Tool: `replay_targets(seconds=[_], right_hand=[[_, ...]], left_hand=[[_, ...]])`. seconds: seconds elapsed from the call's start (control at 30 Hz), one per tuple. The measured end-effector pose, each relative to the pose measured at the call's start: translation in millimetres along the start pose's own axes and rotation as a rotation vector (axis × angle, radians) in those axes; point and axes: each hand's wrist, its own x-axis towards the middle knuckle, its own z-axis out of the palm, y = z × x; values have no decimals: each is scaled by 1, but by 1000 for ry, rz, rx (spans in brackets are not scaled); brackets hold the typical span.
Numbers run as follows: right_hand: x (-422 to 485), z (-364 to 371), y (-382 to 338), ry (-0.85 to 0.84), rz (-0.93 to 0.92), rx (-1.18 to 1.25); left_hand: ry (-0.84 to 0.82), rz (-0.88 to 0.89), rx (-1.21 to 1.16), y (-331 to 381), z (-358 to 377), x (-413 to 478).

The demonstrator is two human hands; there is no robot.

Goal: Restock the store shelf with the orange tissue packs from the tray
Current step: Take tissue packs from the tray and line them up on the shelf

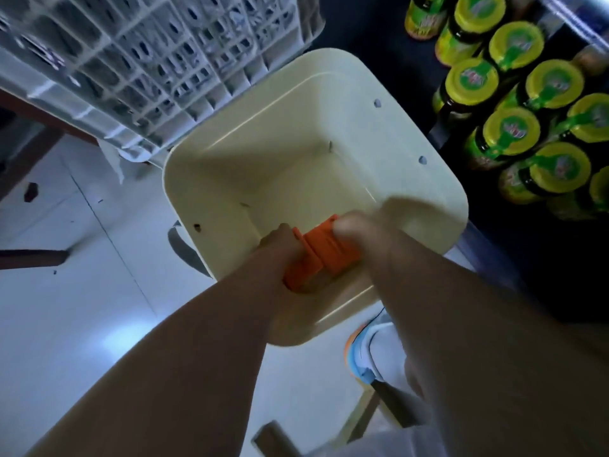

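A cream plastic tray [389, 133], deep like a tub, stands below me on the floor. Inside it, near its front wall, lie orange tissue packs [324, 250], side by side. My left hand [280, 242] grips the left pack from its left end. My right hand [354, 225] grips the right pack from above; this hand is blurred by motion. Both forearms reach down into the tray and hide the packs' near ends. The rest of the tray floor is bare.
A white lattice crate [148, 61] sits at the upper left, touching the tray's rim. Dark shelf at right holds several jars with yellow-green lids [510, 130]. A light tiled floor [82, 291] spreads at left. A shoe [369, 351] stands beside the tray's near corner.
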Motion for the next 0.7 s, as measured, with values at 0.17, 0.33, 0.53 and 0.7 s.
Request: replay_targets(seconds=[0.17, 0.33, 0.53, 0.7], right_hand=[[50, 1, 17, 19, 60, -122], [65, -2, 34, 67, 135, -237], [51, -8, 34, 215, 45, -350], [19, -44, -5, 341, -134, -203]], left_hand=[[86, -8, 62, -4, 4, 0], [32, 117, 135, -13, -3, 7], [-32, 197, -71, -21, -12, 0], [52, 157, -521, -12, -35, -24]])
